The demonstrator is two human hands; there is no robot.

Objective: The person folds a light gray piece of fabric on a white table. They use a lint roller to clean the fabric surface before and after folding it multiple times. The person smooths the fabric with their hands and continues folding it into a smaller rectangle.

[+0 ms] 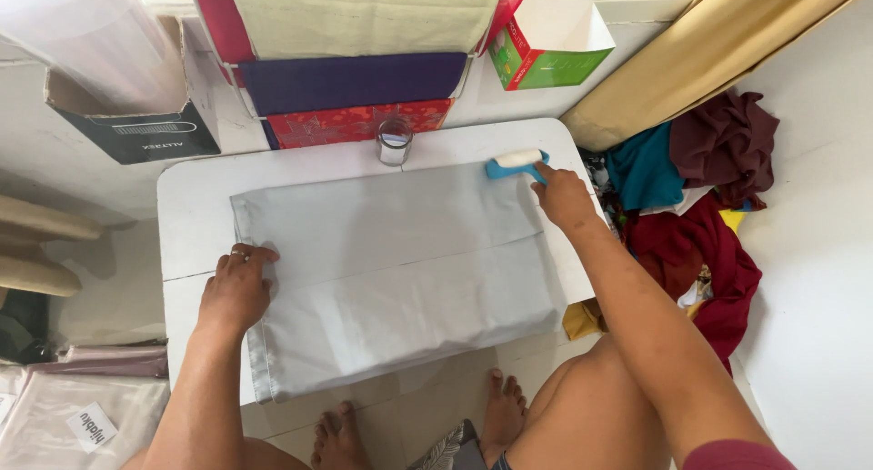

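Head view: glass [394, 141] behind cloth [391, 270], near roller [515, 164].

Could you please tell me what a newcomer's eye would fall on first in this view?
A folded grey cloth covers most of the small white table. The left hand presses its left edge, while the right hand holds a blue-handled lint roller at its far right corner. Coloured clothes lie heaped on the right.

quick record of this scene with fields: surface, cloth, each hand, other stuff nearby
surface: small white table
cloth: folded grey cloth, flat on the table
left hand: left hand pressing the cloth's left edge
right hand: right hand holding a blue lint roller at the cloth's far right corner
nearby: glass on the table's far edge; clothes pile on the floor, right
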